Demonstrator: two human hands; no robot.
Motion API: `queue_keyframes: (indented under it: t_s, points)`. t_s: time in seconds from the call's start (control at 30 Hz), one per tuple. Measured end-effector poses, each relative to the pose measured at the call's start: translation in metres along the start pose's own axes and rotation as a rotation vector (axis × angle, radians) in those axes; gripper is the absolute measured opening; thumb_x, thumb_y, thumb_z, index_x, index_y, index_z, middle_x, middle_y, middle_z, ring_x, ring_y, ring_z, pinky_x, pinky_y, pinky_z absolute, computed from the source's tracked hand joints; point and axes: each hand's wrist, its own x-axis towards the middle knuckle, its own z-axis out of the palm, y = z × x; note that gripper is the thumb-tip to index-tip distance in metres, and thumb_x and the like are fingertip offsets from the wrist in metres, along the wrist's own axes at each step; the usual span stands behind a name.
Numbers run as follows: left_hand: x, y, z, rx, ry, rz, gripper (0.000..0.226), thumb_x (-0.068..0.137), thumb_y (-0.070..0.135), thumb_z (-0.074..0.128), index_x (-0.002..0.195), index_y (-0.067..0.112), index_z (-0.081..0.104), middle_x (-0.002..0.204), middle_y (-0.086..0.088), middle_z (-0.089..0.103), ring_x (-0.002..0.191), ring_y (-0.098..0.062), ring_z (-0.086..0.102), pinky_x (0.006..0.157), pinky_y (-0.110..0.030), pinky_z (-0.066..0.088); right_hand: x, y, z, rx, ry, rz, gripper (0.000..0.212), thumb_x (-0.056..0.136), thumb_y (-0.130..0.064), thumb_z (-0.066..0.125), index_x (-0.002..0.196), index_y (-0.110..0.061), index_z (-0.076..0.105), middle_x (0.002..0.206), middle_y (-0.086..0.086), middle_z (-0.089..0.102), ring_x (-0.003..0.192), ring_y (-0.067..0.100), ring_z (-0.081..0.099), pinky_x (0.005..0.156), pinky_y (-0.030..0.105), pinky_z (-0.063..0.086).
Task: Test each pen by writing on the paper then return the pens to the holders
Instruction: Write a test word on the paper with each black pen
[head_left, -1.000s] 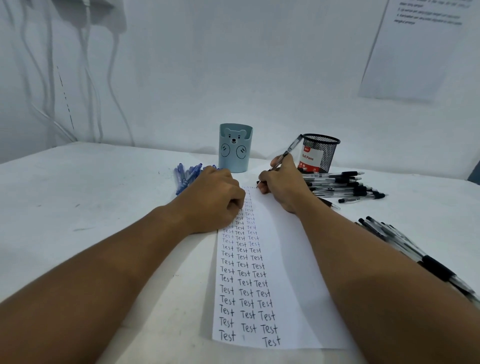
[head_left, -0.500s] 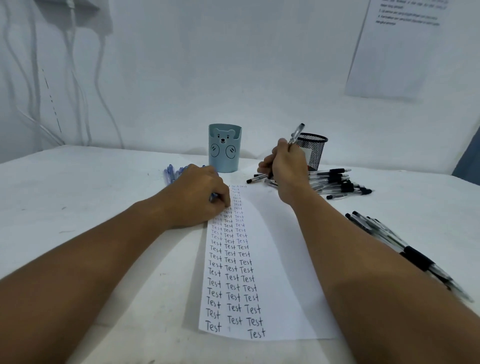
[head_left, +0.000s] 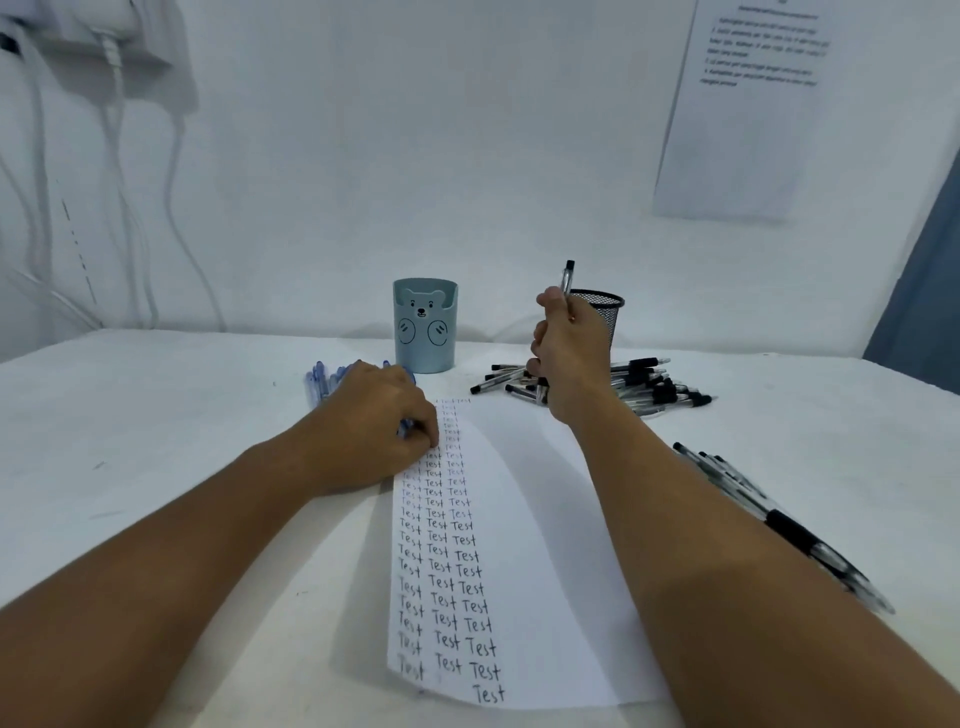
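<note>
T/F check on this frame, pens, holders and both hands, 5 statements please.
1. The right hand holds a pen upright near the black mesh holder. True.
2. The paper is blank. False: columns of "Test" fill its left part.
3. The left hand rests at the paper's left edge. True.
4. The blue bear holder lies tipped over. False: it stands upright.
5. The black pens lie left of the bear holder. False: they lie to its right; blue pens lie left.
</note>
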Motion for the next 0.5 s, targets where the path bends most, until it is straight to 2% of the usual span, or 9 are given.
queue_keyframes:
  t_s: [0.07,0.13,0.17,0.2,0.27,0.3,0.33,0.4,0.5]
  points:
    - [-0.002,0.001,-0.001,-0.007,0.002,0.005,0.024,0.071,0.027,0.053,0.076,0.028,0.076,0.072,0.015,0.069,0.082,-0.006,0.056,0.085,-0.034,0.038,-0.001,-0.012,-0.005,-0.052,0.004,-0.009,0.027,0.102,-0.028,0.048,0.079,-0.015,0.055,0.061,-0.002,0.043,0.043,0.012,0.039,0.049,0.029,0.038]
    - [-0.003,0.001,-0.002,-0.016,0.005,0.016,0.023,0.072,0.027,0.054,0.076,0.028,0.077,0.074,0.016,0.069,0.081,-0.006,0.056,0.085,-0.033,0.036,0.001,-0.022,-0.015,-0.26,-0.037,-0.033,0.023,0.101,-0.019,0.048,0.08,-0.011,0.057,0.06,-0.001,0.047,0.043,0.014,0.047,0.054,0.034,0.045]
    - [-0.003,0.001,-0.001,-0.016,0.007,0.012,0.024,0.072,0.027,0.053,0.077,0.028,0.077,0.075,0.016,0.07,0.082,-0.007,0.057,0.085,-0.032,0.034,0.001,-0.029,-0.022,-0.388,-0.078,-0.037,0.016,0.1,-0.014,0.048,0.092,-0.007,0.061,0.069,0.002,0.053,0.048,0.017,0.055,0.058,0.037,0.052]
    - [-0.003,0.001,-0.001,-0.011,0.009,0.005,0.025,0.072,0.027,0.053,0.077,0.027,0.077,0.075,0.015,0.07,0.082,-0.007,0.057,0.086,-0.032,0.033,0.001,-0.036,-0.03,-0.5,-0.127,-0.038,0.019,0.099,-0.009,0.048,0.113,-0.005,0.06,0.083,0.005,0.058,0.059,0.021,0.061,0.065,0.039,0.057]
    - [-0.003,0.002,0.001,-0.002,0.014,0.002,0.026,0.071,0.028,0.051,0.076,0.027,0.076,0.074,0.016,0.069,0.079,-0.005,0.055,0.088,-0.034,0.035,0.0,-0.053,-0.05,-0.736,-0.211,-0.046,0.05,0.096,-0.006,0.05,0.145,-0.016,0.041,0.11,0.009,0.059,0.088,0.027,0.064,0.082,0.039,0.057]
    - [-0.002,0.002,0.001,0.006,0.009,0.005,0.025,0.07,0.028,0.051,0.075,0.027,0.076,0.073,0.017,0.068,0.078,-0.004,0.054,0.088,-0.034,0.036,-0.002,-0.062,-0.059,-0.87,-0.253,-0.06,0.058,0.096,-0.006,0.051,0.15,-0.022,0.036,0.114,0.008,0.059,0.095,0.026,0.062,0.082,0.036,0.055]
    - [-0.002,0.003,0.002,0.013,0.002,0.01,0.024,0.071,0.028,0.051,0.074,0.027,0.075,0.073,0.017,0.067,0.078,-0.004,0.054,0.088,-0.035,0.037,-0.007,-0.069,-0.068,-0.991,-0.291,-0.071,0.059,0.096,-0.006,0.052,0.15,-0.024,0.038,0.109,0.005,0.06,0.089,0.024,0.062,0.073,0.03,0.052]
    - [-0.003,0.004,0.002,0.03,-0.008,0.023,0.02,0.072,0.027,0.053,0.074,0.027,0.074,0.074,0.016,0.068,0.078,-0.006,0.056,0.084,-0.034,0.038,-0.011,-0.079,-0.082,-1.145,-0.365,-0.057,0.053,0.095,-0.004,0.055,0.143,-0.025,0.049,0.086,-0.001,0.056,0.063,0.017,0.053,0.053,0.025,0.042]
    - [-0.005,0.006,0.004,0.022,-0.005,0.046,0.014,0.077,0.018,0.064,0.079,0.025,0.075,0.078,0.014,0.07,0.079,-0.006,0.058,0.081,-0.031,0.04,-0.018,-0.081,-0.098,-1.233,-0.439,0.062,0.048,0.091,0.0,0.061,0.132,-0.024,0.055,0.075,0.007,0.055,0.054,0.021,0.048,0.051,0.026,0.043]
